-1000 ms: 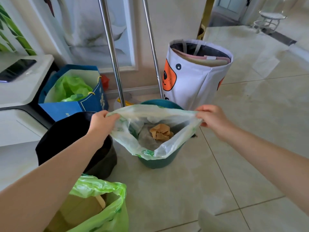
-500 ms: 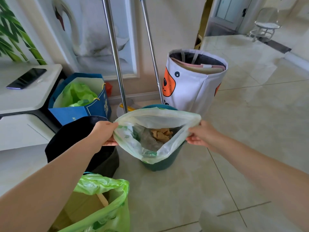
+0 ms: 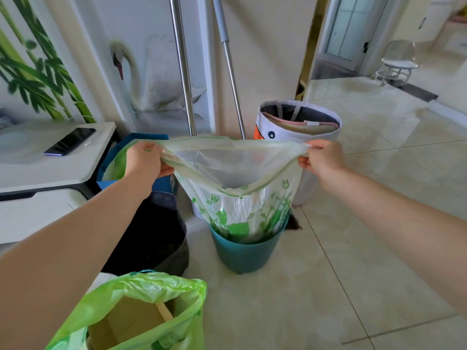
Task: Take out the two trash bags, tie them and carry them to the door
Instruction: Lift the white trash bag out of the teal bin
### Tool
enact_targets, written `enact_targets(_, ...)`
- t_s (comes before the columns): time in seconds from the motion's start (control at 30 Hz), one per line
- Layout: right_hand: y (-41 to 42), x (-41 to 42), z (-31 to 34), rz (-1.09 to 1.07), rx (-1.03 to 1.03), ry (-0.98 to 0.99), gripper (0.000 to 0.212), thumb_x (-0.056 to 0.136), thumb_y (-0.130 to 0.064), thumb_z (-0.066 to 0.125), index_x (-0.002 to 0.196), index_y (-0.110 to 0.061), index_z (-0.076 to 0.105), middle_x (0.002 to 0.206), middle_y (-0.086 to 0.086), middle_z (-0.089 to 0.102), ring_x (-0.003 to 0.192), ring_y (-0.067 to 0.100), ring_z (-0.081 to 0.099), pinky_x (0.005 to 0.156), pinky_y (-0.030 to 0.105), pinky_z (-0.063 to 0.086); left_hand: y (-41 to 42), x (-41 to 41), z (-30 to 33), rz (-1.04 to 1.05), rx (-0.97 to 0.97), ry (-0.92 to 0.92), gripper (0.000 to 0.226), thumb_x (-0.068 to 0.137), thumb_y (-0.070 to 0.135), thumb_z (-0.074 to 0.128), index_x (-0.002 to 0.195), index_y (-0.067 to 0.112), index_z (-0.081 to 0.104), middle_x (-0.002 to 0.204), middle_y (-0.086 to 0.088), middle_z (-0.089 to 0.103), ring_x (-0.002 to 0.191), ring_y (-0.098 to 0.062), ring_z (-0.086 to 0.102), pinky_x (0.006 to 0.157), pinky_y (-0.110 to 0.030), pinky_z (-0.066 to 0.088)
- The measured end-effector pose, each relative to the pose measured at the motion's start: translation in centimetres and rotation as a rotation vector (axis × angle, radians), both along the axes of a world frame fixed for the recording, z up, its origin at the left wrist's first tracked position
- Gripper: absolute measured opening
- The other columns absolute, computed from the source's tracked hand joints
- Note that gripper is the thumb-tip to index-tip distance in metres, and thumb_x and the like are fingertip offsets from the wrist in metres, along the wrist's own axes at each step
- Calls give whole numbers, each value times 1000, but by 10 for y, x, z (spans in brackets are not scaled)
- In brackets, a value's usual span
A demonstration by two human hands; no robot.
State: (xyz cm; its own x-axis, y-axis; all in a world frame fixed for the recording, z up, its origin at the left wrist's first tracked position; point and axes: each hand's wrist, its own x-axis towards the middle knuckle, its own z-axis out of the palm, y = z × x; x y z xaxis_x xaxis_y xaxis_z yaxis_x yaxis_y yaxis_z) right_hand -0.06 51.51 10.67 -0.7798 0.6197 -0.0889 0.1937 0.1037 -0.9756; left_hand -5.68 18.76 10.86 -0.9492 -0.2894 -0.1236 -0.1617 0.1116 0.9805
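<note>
From the head view, we see our left hand (image 3: pixel 144 161) gripping the left side of the mouth of a translucent trash bag (image 3: pixel 242 198) printed with green leaves, and our right hand (image 3: pixel 322 159) pinching the right side, so the rim is pulled wide and taut between them. The bag hangs raised, its lower part still down inside the teal bin (image 3: pixel 243 253), which stands on the tiled floor (image 3: pixel 353 248). What lies inside the bag we cannot tell. A second trash bag (image 3: pixel 141 291), bright green with its mouth open, sits at the bottom left with cardboard (image 3: pixel 126 322) inside it. Between it and the teal bin stands a black bin (image 3: pixel 154 236), partly behind our left forearm. Behind the raised bag a white fabric basket (image 3: pixel 318 140) with an orange animal face stands on the floor, and two metal poles (image 3: pixel 182 72) lean against the wall. At the left, a dark phone (image 3: pixel 69 141) lies near the right edge of a white table (image 3: pixel 50 170), with a blue paper bag (image 3: pixel 151 137) just beside that edge.
</note>
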Motion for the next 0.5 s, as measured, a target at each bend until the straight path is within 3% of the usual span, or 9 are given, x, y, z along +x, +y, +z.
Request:
enact_targets(0.17,1,10,44,-14,36,118,23,91,-4,50,107,-9,67,86,9,69,69,20,70,78,35,59,-5,17,40,33,31,107,10,97,18,51,100,12,57,88,-11,66,67,-25,68,50,-28,59)
enact_targets(0.3,-1,27,79,-41,68,183,19,91,-3,54,103,-8,68,106,17,68,79,24,71,77,33,59,-15,37,74,95,148,146,11,96,18,51,101,10,57,83,-8,63,66,-21,66,53,-29,59)
enact_targets(0.5,-9,67,132,-36,150,270,19,90,0,54,104,-4,68,106,17,67,87,27,70,81,35,59,-36,73,119,101,232,217,15,97,19,51,103,7,57,84,-9,65,69,-21,67,60,-29,59)
